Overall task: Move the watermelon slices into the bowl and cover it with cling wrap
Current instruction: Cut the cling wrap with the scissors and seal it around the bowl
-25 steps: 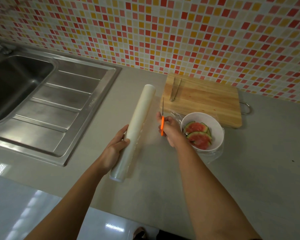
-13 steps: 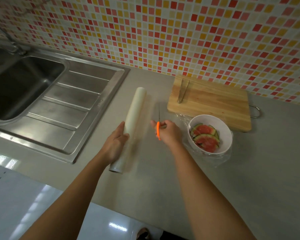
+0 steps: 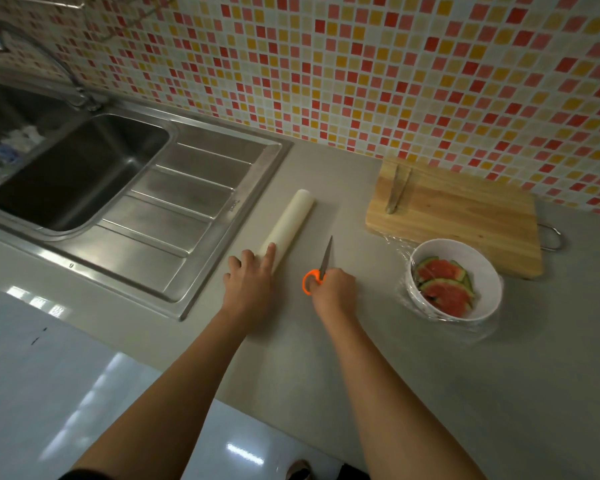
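Note:
A white bowl [image 3: 489, 271] stands on the counter at the right, holding several watermelon slices [image 3: 444, 287]. Clear cling wrap [image 3: 407, 289] is stretched over the bowl and hangs crumpled round its sides. The cling wrap roll [image 3: 293, 216] lies on the counter beside the sink's drainboard. My left hand [image 3: 250, 285] rests on the roll's near end, fingers spread over it. My right hand [image 3: 333, 287] grips the orange-handled scissors [image 3: 321, 268] low over the counter, blades closed and pointing away from me.
A wooden cutting board [image 3: 465, 216] with metal tongs [image 3: 397, 192] lies behind the bowl, against the tiled wall. A steel sink [image 3: 84, 174] with a drainboard and tap fills the left. The counter's front edge runs just below my forearms.
My left hand has lowered the roll flat onto the counter and now lies on top of it. My right hand with the scissors has come down toward the counter, away from the bowl.

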A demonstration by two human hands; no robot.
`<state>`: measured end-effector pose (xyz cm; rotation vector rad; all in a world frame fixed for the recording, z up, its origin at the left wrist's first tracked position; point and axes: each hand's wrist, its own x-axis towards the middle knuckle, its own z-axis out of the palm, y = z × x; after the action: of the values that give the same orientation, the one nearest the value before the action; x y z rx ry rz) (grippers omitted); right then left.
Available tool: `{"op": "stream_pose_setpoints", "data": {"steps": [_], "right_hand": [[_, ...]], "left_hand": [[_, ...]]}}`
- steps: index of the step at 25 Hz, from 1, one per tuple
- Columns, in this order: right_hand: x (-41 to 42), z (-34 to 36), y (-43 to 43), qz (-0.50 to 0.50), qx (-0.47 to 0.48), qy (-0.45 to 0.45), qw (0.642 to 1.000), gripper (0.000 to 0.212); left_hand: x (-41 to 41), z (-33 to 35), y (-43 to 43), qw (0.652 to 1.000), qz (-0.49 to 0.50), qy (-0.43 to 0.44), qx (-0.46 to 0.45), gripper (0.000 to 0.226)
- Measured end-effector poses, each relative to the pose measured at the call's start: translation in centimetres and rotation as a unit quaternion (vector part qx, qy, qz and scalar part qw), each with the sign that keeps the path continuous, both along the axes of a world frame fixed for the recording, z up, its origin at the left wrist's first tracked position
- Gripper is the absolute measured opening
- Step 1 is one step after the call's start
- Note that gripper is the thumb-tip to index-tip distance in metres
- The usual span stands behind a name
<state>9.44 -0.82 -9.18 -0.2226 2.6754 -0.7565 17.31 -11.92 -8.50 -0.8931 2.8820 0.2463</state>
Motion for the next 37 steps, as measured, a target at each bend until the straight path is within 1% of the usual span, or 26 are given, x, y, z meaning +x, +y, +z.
{"op": "stream_pose_setpoints", "data": {"steps": [5,9,12,15,18,20,22,23,25,26,27,29,32,34,36,37], "right_hand": [[0.2,0.7,-0.2,0.017,0.034,0.011,0.999,0.032],[0.3,1.6,-0.6,0.003,0.048,-0.012,0.999,0.030],[0.4,1.8,-0.6,-0.007,0.054,-0.032,0.998,0.034],[0.6,1.4,-1.0,-0.026,0.041,-0.036,0.998,0.033],[0.6,1.0,-1.1,-0.072,0.009,-0.058,0.996,0.031],[0.8,0.8,-0.6,-0.074,-0.016,-0.050,0.996,0.028],[0.9,0.3,0.2,-0.025,-0.072,0.006,0.997,0.029],[1.0,0.1,0.7,0.025,-0.094,0.027,0.995,0.033],[1.2,-0.6,1.5,0.135,-0.090,0.037,0.986,0.038],[1.4,-1.0,1.7,0.167,-0.075,0.039,0.982,0.036],[1.6,-1.4,1.8,0.178,-0.068,0.047,0.980,0.032],[1.9,-1.9,1.8,0.170,-0.074,0.062,0.981,0.028],[2.0,-2.3,1.6,0.166,-0.084,0.073,0.980,0.026],[2.1,-2.0,1.8,0.160,-0.099,0.088,0.978,0.026],[2.3,-1.3,2.3,0.137,-0.127,0.110,0.976,0.029],[2.3,-0.9,2.7,0.122,-0.147,0.124,0.974,0.029]], "left_hand": [[0.4,-0.4,-0.2,1.000,-0.021,0.010,0.005,0.063],[0.7,-0.6,-0.8,0.999,-0.025,0.029,0.024,0.061],[0.7,-0.6,-1.1,0.998,-0.023,0.041,0.049,0.059],[0.8,-0.7,-1.3,0.996,-0.028,0.057,0.059,0.059],[0.8,-1.0,-1.5,0.995,-0.026,0.062,0.073,0.059],[0.7,-1.1,-1.7,0.995,-0.023,0.062,0.076,0.059],[0.6,-1.4,-2.1,0.995,-0.031,0.055,0.076,0.059],[0.6,-1.6,-2.3,0.995,-0.035,0.056,0.081,0.059],[0.6,-1.9,-2.7,0.993,-0.046,0.065,0.086,0.064],[0.7,-2.0,-2.8,0.993,-0.051,0.068,0.084,0.067],[0.8,-2.2,-2.8,0.993,-0.050,0.067,0.084,0.066],[0.9,-2.4,-2.8,0.993,-0.044,0.071,0.085,0.062],[0.9,-2.1,-2.7,0.993,-0.044,0.074,0.086,0.062],[1.0,-1.5,-2.3,0.995,-0.041,0.059,0.072,0.063],[1.1,-0.9,-1.9,0.999,-0.013,0.029,0.039,0.064],[1.1,-0.5,-1.8,0.999,0.003,0.032,0.023,0.065]]}}
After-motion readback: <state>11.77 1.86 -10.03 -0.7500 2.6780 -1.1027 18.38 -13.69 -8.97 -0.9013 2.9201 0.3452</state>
